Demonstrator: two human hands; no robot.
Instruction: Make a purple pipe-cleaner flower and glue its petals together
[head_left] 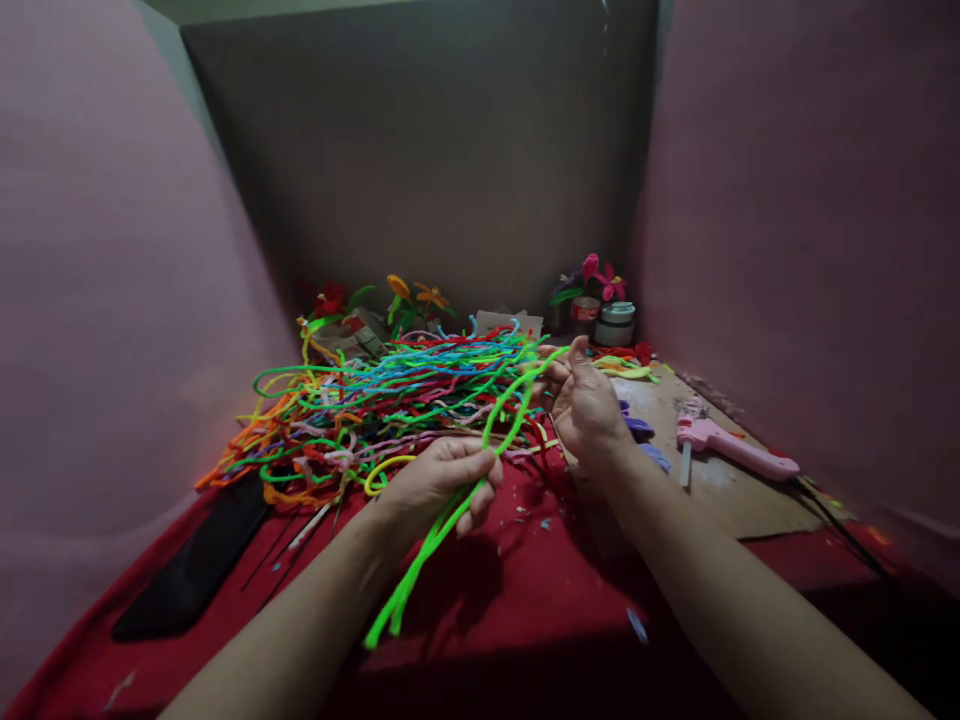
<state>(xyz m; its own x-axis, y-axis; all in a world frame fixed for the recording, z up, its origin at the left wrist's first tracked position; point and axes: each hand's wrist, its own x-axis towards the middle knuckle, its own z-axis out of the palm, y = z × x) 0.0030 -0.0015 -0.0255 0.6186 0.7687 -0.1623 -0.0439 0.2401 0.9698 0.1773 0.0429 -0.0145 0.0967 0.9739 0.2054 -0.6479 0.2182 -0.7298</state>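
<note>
My left hand (439, 482) is closed round a pair of bright green pipe cleaners (420, 565), whose lower ends hang toward me over the red cloth (525, 590). The same green strands run up and right to my right hand (585, 400), whose fingers pinch their upper ends. Behind both hands lies a big loose pile of pipe cleaners in many colours (375, 400), spread across the middle of the table.
A pink glue gun (731, 447) lies on a brown board (742, 490) at the right, its cord trailing off. Small craft flowers (600, 275), a jar (616, 324) and orange flowers (416, 293) stand at the back. A black strip (195, 565) lies at the left. Pink walls close both sides.
</note>
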